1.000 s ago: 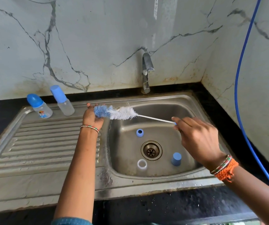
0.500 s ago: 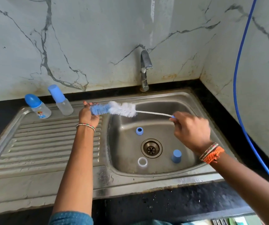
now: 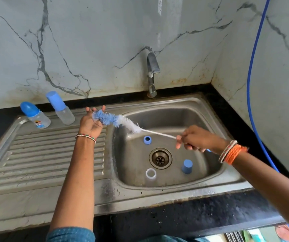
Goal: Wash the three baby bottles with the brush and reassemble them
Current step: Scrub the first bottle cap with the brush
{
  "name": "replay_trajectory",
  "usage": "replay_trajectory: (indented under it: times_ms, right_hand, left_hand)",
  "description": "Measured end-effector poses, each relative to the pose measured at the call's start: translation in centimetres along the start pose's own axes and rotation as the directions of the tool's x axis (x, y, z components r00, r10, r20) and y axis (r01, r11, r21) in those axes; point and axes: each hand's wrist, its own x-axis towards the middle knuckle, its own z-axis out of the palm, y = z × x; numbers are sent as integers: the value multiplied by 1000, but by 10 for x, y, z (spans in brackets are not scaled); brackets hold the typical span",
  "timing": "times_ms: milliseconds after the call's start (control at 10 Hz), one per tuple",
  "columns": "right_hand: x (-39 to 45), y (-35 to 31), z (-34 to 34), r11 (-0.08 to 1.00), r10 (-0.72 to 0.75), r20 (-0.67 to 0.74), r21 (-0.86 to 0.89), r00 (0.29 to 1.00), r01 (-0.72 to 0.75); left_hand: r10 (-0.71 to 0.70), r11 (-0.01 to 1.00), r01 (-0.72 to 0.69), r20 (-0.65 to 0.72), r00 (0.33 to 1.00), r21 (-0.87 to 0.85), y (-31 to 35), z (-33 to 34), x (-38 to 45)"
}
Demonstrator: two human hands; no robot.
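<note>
Two capped bottles stand side by side at the back left of the draining board. Right of it, the sink basin holds a ring behind the drain, a cap to its right, and another ring in front. The tap stands behind the basin.

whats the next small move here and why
Probably draw the brush the rest of the way out with the right hand: its blue tip sits at the small clear part held in the left hand, while the ring, cap and bottle wait in the basin.
</note>
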Motion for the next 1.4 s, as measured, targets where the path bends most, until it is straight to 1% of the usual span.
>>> replay_trajectory:
  times_ms: [100,200,300,400,500,600,700,800,900,1000,1100,1200,1300,1400]
  right_hand:
    - [0,5,6,775,-411,-501,-632,762,2]
    - [-5,5,11,654,-690,-569,-755,448,49]
    - [-10,-3,8,796,-505,-532,-591,680,128]
    - [-14,-12,-5,916,16,107,396,994,-57]
    - [-5,-1,-7,820,39,170,558,985,-129]
    - [-7,9,6,937,-281,-445,-319,850,143]
    - [-8,15,2,548,-800,-467,-824,378,143]
    - [-3,19,-3,455,-871,-401,-876,285,158]
    - [-6,6,-1,812,-495,-545,-568,677,137]
    - [-8,-1,-12,944,104,116,301,988,-135]
    - [-3,7,-18,918,10,114,392,993,-54]
    - [-6,3,-13,970,-241,-343,-95,908,221]
    - [-16,-8,-8,816,-528,-539,-537,656,215]
    - [-20,-7,-3,608,-764,-523,-780,379,149]
  left_hand:
    - [17,999,-18,-43,999,-34,-1,-3,-1]
    - [9,1000,-9,0,1000,-14,-3,-2,-3]
    - [7,997,-13,81,997,75,-5,-5,-5]
    - [-46,999,40,187,981,36,-1,-13,-4]
    - [-52,995,71,240,969,-71,7,-10,-6]
    - [-79,995,85,135,988,-42,6,-4,-10]
    - [-79,995,77,24,997,60,3,-1,-7]
    - [-82,995,84,-29,996,55,0,2,-4]
    - [-83,995,81,22,996,63,-4,1,-6]
    - [-126,991,120,95,987,63,-6,-6,-8]
    - [-130,991,129,108,986,14,-4,-11,-5]
    - [-151,988,150,38,988,42,-4,-13,-1]
    - [-138,989,139,-22,990,45,-6,-8,4]
    - [-131,990,132,-14,991,42,-7,-3,-2]
